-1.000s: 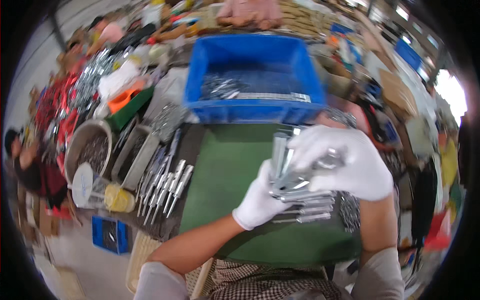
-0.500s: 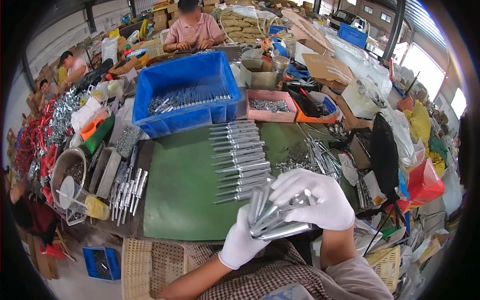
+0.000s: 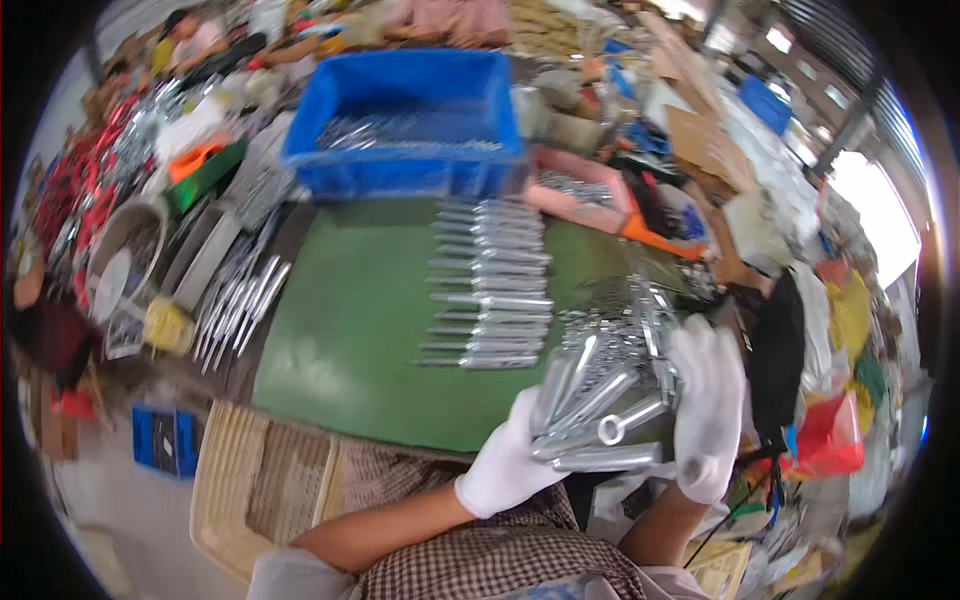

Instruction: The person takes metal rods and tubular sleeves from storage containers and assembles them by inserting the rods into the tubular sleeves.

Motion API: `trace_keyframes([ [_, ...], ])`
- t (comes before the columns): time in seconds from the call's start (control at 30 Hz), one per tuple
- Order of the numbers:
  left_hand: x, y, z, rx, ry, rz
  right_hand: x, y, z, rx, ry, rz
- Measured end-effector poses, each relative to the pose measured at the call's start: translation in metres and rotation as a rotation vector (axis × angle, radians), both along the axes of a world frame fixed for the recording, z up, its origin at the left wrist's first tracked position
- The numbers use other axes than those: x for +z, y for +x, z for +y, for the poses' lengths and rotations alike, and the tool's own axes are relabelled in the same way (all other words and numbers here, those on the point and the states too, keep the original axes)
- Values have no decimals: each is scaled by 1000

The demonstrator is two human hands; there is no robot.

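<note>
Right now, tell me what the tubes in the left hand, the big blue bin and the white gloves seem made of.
Tubes: metal, bright and smooth, judging by their silvery highlights; which metal stays open.
Blue bin: likely moulded plastic, slightly glossy, given its even colour.
White gloves: probably fabric, matte, without shine; blur hides any weave.

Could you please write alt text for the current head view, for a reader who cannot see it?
A white-gloved left hand holds a bundle of silver metal tubes, with the white-gloved right hand beside them. Beyond, slender silver metal rods lie in a column on a green work surface, before an open blue plastic bin.
</note>
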State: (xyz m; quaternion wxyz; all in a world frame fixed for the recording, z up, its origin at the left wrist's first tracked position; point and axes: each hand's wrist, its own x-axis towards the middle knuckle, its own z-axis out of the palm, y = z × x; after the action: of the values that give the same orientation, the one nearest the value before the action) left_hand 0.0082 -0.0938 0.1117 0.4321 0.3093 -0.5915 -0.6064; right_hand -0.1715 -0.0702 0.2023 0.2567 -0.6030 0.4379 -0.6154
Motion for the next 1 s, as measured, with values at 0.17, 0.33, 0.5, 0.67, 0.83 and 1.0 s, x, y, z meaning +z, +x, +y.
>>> trace_keyframes([
  [0.17, 13, -17, -14, 178, -104, -112, -15, 41, -23, 154, 109, -109],
  [0.33, 8, -16, -24, 374, -344, -119, -22, 85, -40, -185, -62, 88],
  [0.5, -3, 6, -36, 213, -381, -174, -56, 74, -43, -237, 118, 85],
  [0.67, 6, 6, -44, 189, -313, -7, -24, 72, -45, -66, 18, 416],
  [0.83, 21, 2, -46, 218, -320, -210, -6, 73, -56, -33, 47, 377],
  [1.0, 76, 4, -139, 112, -905, -599, 8, 46, -108, -11, 128, 57],
])
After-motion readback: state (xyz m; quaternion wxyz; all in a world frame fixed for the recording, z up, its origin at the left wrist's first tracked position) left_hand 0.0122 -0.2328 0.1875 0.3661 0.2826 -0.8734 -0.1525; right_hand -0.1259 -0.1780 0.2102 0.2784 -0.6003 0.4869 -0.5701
